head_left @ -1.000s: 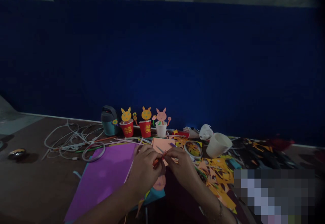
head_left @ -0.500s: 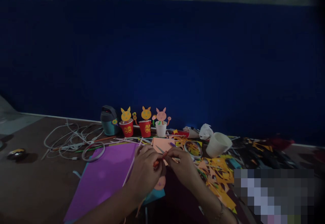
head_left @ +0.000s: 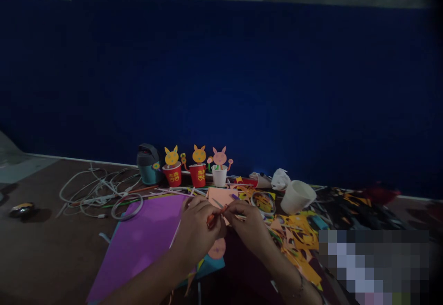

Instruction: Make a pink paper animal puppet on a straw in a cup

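Note:
My left hand (head_left: 199,231) is closed around scissors with an orange-red handle (head_left: 211,221); a thin grey blade (head_left: 217,203) shows just beyond its fingertips. Right beside it, my right hand (head_left: 248,224) pinches a small orange-pink piece of paper (head_left: 224,207) at the blade. The fingertips of both hands almost meet, so part of the scissors is hidden. Behind them lies a stack of peach paper (head_left: 223,195). Under the left hand a round pink paper face (head_left: 217,248) shows, above a blue sheet (head_left: 210,268).
Purple paper (head_left: 145,240) lies left, near tangled white cables (head_left: 100,189). Behind stand two red cups (head_left: 172,174) and a white cup (head_left: 219,176) with paper cat figures, beside a teal container (head_left: 148,169). To the right are a cream mug (head_left: 298,197) and yellow paper scraps (head_left: 301,231).
Both hands stay nearly in place. The left hand and the scissors handle have shifted very slightly, and the small paper piece has turned a little between the fingertips.

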Demonstrator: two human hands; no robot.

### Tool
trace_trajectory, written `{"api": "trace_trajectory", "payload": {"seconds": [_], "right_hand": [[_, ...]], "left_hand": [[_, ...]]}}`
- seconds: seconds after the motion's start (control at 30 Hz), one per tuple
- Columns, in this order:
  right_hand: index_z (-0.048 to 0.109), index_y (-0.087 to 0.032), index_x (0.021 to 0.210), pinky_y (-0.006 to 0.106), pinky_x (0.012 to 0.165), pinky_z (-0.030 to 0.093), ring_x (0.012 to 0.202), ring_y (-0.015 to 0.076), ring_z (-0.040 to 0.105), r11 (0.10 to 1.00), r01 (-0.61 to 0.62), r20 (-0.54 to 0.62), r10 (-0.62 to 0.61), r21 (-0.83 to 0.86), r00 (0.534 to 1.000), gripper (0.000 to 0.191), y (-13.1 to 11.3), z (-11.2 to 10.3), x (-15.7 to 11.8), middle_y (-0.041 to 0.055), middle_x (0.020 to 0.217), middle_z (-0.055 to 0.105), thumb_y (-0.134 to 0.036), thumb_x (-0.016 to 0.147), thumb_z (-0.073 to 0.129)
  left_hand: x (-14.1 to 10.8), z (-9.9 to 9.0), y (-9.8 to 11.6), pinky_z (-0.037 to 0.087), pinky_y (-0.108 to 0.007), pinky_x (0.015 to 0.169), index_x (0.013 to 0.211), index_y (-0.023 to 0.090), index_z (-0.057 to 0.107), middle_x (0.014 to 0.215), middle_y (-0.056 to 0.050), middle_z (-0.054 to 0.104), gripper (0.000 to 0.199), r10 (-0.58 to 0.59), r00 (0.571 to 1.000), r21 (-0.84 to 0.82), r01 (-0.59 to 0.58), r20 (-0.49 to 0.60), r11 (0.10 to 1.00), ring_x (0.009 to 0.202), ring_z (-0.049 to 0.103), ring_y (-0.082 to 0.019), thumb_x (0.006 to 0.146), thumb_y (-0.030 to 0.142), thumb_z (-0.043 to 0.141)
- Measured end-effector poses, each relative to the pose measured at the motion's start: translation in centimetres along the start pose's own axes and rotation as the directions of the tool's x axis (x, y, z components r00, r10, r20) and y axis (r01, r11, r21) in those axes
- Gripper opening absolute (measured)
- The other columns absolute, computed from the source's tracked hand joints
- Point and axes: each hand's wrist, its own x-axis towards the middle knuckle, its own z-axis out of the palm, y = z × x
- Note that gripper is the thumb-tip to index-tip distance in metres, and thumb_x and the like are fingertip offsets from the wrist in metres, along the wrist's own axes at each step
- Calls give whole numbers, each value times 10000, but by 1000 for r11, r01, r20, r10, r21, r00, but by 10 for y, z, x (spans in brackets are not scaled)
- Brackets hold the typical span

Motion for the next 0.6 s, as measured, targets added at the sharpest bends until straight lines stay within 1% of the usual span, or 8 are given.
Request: {"api": "trace_trajectory", "payload": {"seconds": [0.13,0.27,0.37,0.43,0.5,0.53,0.6], "right_hand": [[655,-196,640,285,706,467,742,177,616,1000,-4,-10,4,-3,1000,172,-2,1,-1,22,734,668,-153,779,562],[642,-189,642,286,720,455,735,173,610,1000,7,-27,-7,-1,1000,167,-2,3,-2,18,728,661,-132,769,549],[631,-187,639,284,720,448,720,169,600,1000,0,-34,0,-2,999,158,-3,3,-1,12,708,650,-122,751,541],[620,-188,627,277,702,445,708,166,590,1000,-4,-34,4,-5,999,153,-4,2,0,8,692,639,-126,740,537],[594,-188,598,265,659,438,676,162,572,1000,-4,-34,3,-21,999,158,-3,-1,2,2,657,613,-143,736,533],[579,-188,586,260,637,432,657,159,560,999,-3,-39,1,-36,999,164,-1,-2,3,-1,640,597,-156,739,531],[568,-188,592,254,615,422,643,157,547,997,-13,-69,7,-82,998,167,5,-6,7,-1,633,579,-181,752,524]], "left_hand": [[0,-1,1,367,-360,807,672,225,601,665,1,617,106,3,1000,24,-3,0,1000,801,536,-200,726,134,603],[1,-2,0,381,-337,755,658,223,619,659,7,614,95,-28,1000,6,28,15,1000,770,547,-190,718,152,601],[3,-2,-1,393,-336,755,650,221,637,655,12,621,71,-72,997,-29,72,25,997,764,562,-187,700,173,623],[7,-2,-2,411,-330,738,643,222,656,664,7,640,66,-131,991,-76,134,41,988,760,581,-191,703,202,635],[12,-5,-3,432,-316,690,641,219,671,664,0,665,110,-216,973,-183,228,86,956,722,600,-188,736,255,628],[14,-7,-5,441,-310,666,633,215,671,652,-4,675,154,-258,957,-255,284,131,924,692,608,-185,758,286,616],[19,-10,-10,454,-304,632,614,206,662,622,-14,686,205,-329,916,-394,396,229,829,640,615,-180,781,304,596]]}}
